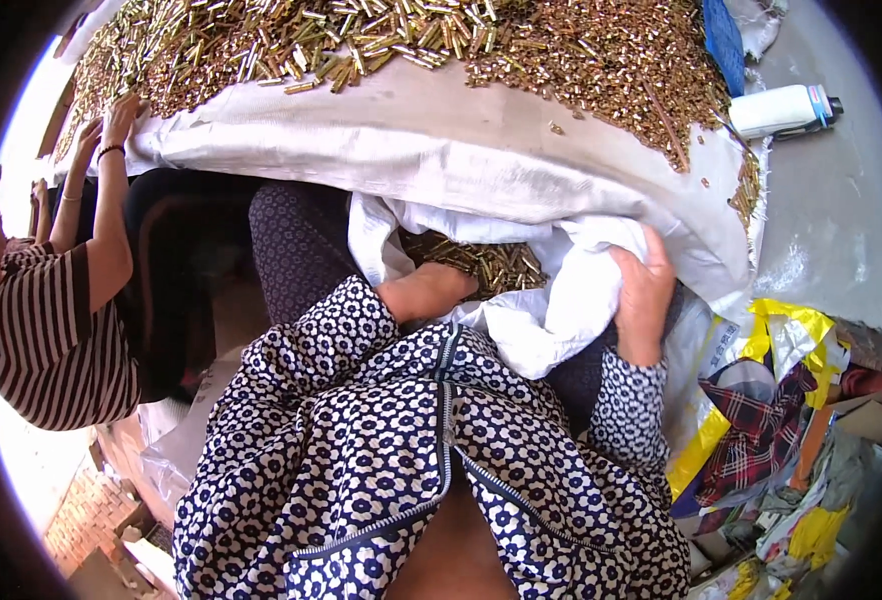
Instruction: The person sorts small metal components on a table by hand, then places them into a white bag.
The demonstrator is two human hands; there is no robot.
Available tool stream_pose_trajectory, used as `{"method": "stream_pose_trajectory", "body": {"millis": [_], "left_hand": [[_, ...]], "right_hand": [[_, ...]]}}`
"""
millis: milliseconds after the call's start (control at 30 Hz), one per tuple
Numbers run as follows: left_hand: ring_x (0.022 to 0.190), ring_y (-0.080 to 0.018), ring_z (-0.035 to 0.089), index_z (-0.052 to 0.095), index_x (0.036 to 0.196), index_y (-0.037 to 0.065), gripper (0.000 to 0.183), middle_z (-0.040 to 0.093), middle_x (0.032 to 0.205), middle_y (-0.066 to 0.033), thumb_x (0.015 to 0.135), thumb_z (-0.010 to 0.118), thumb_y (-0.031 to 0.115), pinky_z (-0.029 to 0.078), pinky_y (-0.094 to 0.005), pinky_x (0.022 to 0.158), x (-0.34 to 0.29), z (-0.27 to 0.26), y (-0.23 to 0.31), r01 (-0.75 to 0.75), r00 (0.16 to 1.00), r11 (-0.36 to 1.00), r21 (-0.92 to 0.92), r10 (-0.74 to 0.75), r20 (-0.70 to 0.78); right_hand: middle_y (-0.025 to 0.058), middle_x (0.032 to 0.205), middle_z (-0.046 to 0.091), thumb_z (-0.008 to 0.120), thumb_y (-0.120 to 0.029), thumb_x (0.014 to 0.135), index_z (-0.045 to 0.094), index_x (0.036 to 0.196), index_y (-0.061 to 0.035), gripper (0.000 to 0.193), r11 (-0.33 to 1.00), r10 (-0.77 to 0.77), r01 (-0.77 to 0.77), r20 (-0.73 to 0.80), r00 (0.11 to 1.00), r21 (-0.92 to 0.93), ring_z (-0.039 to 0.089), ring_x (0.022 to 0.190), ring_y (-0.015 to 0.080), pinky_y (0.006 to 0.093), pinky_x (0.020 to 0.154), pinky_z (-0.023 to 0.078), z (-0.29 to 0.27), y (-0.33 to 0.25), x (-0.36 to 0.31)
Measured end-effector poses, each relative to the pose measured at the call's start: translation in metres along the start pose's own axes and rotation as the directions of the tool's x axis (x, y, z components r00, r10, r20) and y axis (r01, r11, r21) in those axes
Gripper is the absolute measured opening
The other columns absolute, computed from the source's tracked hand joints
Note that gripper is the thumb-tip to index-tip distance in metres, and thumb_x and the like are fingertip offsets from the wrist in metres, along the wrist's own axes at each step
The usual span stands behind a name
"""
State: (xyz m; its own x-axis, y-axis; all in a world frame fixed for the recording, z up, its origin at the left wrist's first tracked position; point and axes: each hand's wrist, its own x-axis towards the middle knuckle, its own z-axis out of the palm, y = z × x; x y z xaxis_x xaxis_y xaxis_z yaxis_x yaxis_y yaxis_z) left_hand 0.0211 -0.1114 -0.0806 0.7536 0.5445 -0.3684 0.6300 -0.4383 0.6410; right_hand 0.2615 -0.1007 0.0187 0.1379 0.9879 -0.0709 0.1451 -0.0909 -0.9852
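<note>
Modest workshop for small metal parts

Watching from afar, I take this for a workshop: loose brass-coloured metal pieces [391, 35] lie heaped across a sheet-draped worktop [411, 112], more lie in a white sack [551, 320], and a co-worker [51, 335] in stripes is at the same edge. A stuffed plastic bag [694, 445], crumpled cloths [821, 475] and brick-patterned flooring [86, 512] look makeshift to me.

A soft white sack [551, 330] of crumpled sheet material lies open-mouthed across the person's lap, its right rim bunched and folded over. Inside, partly hidden, slim gold-coloured metal pieces [506, 268] lie loosely heaped, pointing in mixed directions.
</note>
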Motion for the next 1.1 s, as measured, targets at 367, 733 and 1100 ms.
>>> {"method": "stream_pose_trajectory", "body": {"millis": [367, 733, 1100], "left_hand": [[0.075, -0.0335, 0.058, 0.057, 0.086, 0.004, 0.016, 0.06, 0.08, -0.0167, 0.078, 0.055, 0.018, 0.047, -0.0387, 0.066, 0.006, 0.001, -0.009, 0.046, 0.977, 0.997, -0.057, -0.057, -0.205], [0.115, -0.0318, 0.041, 0.046, 0.12, 0.003, 0.039, 0.045, 0.125, -0.0165, 0.084, 0.045, 0.017, 0.032, -0.0374, 0.096, 0.035, -0.033, -0.039, 0.091, 0.907, 0.995, 0.051, -0.062, -0.416], [0.121, -0.0309, 0.035, 0.044, 0.123, 0.007, 0.04, 0.039, 0.129, -0.0165, 0.086, 0.043, 0.023, 0.026, -0.0405, 0.101, 0.039, -0.035, -0.044, 0.208, 0.967, 0.977, 0.036, -0.2, -0.156]], "right_hand": [[0.0183, 0.092, 0.058, 0.063, -0.015, 0.071, 0.054, 0.094, -0.0013, 0.028, 0.291, -0.193, 0.295, 0.247, 0.95, -0.91, 0.056, 0.085, 0.032, 0.0392, 0.073, 0.046, 0.011, -0.047, -0.024], [0.0135, 0.102, 0.054, 0.042, -0.011, 0.079, 0.055, 0.093, -0.0027, 0.021, 0.549, 0.246, 0.491, 0.692, 0.678, -0.676, 0.05, 0.098, 0.0308, 0.0405, 0.086, 0.041, 0.1, 0.096, -0.026], [0.0143, 0.131, 0.038, 0.044, -0.021, 0.083, 0.048, 0.121, -0.009, 0.041, 0.682, 0.022, 0.391, 0.552, 0.833, -0.618, 0.032, 0.124, 0.0295, 0.0393, 0.102, 0.025, 0.096, 0.172, 0.028]]}}
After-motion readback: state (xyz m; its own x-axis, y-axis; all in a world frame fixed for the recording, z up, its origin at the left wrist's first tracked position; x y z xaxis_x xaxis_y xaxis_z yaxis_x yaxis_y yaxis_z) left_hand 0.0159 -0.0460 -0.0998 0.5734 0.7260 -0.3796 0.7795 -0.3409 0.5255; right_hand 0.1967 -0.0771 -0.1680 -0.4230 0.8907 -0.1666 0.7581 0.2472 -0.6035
